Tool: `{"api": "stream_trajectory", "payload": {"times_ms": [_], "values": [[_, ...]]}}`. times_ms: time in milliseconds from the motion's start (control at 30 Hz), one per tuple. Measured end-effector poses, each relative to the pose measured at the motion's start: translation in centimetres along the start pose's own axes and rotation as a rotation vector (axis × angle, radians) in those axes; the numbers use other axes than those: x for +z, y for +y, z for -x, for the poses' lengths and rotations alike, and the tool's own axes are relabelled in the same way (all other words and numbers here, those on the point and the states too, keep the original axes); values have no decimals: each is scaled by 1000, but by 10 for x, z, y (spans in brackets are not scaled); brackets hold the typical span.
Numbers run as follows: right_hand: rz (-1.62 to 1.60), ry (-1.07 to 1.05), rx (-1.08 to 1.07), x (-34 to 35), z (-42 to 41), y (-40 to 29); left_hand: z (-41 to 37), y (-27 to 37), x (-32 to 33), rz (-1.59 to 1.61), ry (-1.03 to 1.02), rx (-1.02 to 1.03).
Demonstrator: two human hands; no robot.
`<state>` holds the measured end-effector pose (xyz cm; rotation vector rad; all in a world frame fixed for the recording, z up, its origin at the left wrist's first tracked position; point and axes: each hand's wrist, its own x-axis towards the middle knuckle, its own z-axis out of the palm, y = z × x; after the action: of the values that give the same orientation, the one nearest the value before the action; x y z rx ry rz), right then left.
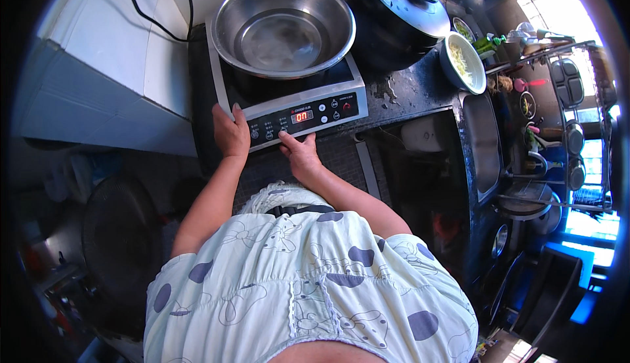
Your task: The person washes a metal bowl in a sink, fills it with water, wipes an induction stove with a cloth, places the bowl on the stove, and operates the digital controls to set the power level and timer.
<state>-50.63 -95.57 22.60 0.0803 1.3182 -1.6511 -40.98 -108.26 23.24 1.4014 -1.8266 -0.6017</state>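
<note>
An induction cooker (290, 97) with a silver frame stands on the dark counter in front of me, its red display lit with "ON". On its black top sits a wide stainless steel basin (224, 33) holding a shallow layer of clear liquid, with haze over it. My left hand (232, 134) grips the cooker's front left corner, thumb on the upper side. Below the control panel (300, 117), my right hand (302, 157) reaches up with one fingertip at a lower button. The right thumb touches or nearly touches the panel's bottom edge, and nothing is held in that hand.
Right of the basin stands a black electric pressure cooker (393, 23). Beyond it, a white basket (475, 87) holds pale shredded food. A metal sink (482, 141) and a dish rack (561, 127) line the right side. A tiled wall (170, 68) borders the left, with a black cable (142, 14).
</note>
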Motion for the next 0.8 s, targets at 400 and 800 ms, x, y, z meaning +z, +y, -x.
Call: {"api": "stream_trajectory", "payload": {"times_ms": [400,800], "values": [[-15,-27,-11,-6,-11,9,-1,-10,4,12,-14,27],[-46,-28,-112,-2,-18,13,-3,-12,2,55,-44,35]]}}
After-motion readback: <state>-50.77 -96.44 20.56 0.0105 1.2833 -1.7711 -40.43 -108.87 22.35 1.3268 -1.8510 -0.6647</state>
